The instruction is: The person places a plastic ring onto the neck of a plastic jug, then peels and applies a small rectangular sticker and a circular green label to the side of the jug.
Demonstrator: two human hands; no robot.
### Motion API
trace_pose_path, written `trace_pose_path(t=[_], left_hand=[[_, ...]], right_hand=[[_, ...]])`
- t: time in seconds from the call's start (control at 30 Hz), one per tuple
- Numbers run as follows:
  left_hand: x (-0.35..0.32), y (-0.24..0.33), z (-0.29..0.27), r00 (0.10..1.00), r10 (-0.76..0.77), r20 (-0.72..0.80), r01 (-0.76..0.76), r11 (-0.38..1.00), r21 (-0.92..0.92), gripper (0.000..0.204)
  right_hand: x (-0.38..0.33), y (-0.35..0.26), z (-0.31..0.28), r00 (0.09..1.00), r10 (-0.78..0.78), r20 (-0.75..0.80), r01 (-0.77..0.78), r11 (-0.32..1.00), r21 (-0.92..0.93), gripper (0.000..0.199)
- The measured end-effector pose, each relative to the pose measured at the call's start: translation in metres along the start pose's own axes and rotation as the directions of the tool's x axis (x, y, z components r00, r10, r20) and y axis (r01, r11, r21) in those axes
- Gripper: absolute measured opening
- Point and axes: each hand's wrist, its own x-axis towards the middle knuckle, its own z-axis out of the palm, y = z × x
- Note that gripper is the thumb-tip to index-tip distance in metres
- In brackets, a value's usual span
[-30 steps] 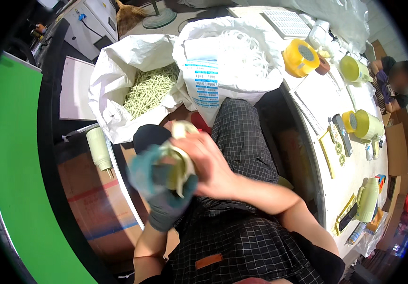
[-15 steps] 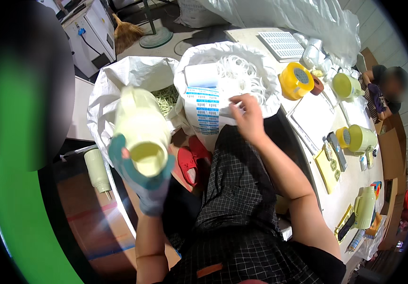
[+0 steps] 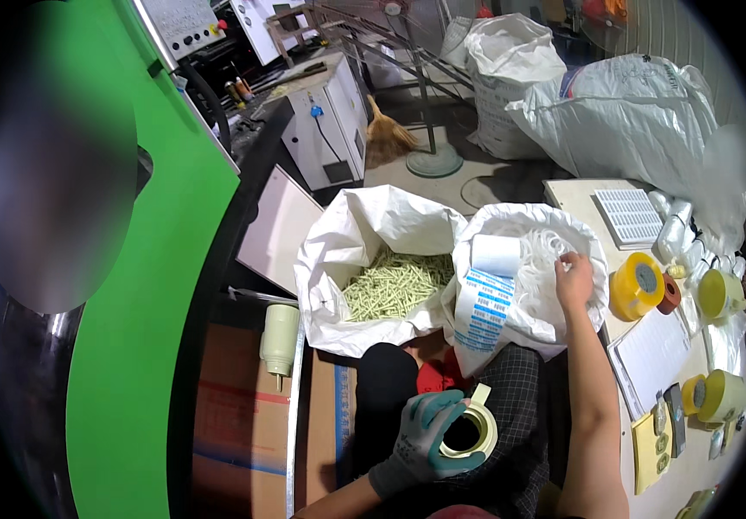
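My left hand (image 3: 426, 438), in a grey-and-green work glove, is closed round a pale yellow-green plastic jug shell (image 3: 479, 447) above my lap. The shell's round opening faces up, dark inside, and its handle points away from me. My bare right hand (image 3: 573, 282) is reaching into a white woven sack over a heap of white rings (image 3: 539, 275). Its fingers are curled and pinched at the rings, though the ring between the fingertips is hard to make out. Beside the rings, a roll of blue-and-white labels (image 3: 496, 257) hangs its strip over the sack's front (image 3: 468, 353).
A second white sack (image 3: 331, 324) to the left holds many small pale-green sticks. Another jug-like shell (image 3: 280, 339) stands by a metal rail at left. The table (image 3: 567, 192) on the right bears tape rolls (image 3: 637, 286), paper sheets (image 3: 652, 355) and more shells. A green machine panel (image 3: 144, 346) fills the far left.
My left hand has brought the jug shell down and toward my lap, turning its opening upward. My right hand has moved further in among the white rings. The view has swung leftward and upward.
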Motion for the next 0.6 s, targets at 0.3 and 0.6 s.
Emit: trace_pose_path(t=[0.3, 0.6], left_hand=[[-0.019, 0.001, 0.010, 0.998, 0.060, -0.010, -0.059, 0.995, 0.082, 0.095], [-0.037, 0.000, 0.013, 0.993, 0.079, 0.090, -0.090, 0.989, 0.116, 0.041]], right_hand=[[-0.138, -0.109, -0.144, 0.554, -0.345, 0.757, -0.744, 0.202, 0.637, 0.034], [-0.191, -0.145, -0.193, 0.723, -0.686, 0.080, 0.394, 0.505, 0.768, 0.038]])
